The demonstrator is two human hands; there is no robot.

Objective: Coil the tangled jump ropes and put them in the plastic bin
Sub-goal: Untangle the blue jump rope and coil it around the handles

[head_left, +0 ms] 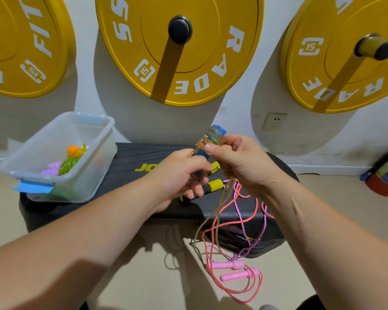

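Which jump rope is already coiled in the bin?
The green rope, lying coiled in the plastic bin. Left hand and right hand hold the blue-handled rope; the pink-handled rope lies on the floor.

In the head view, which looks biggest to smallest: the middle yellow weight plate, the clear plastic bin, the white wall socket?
Largest: middle yellow weight plate
Then: clear plastic bin
Smallest: white wall socket

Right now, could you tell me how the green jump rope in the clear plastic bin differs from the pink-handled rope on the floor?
The green jump rope is tightly coiled; the pink-handled rope sprawls in loose loops. The green jump rope sits in the clear plastic bin; the pink-handled rope lies on the floor.
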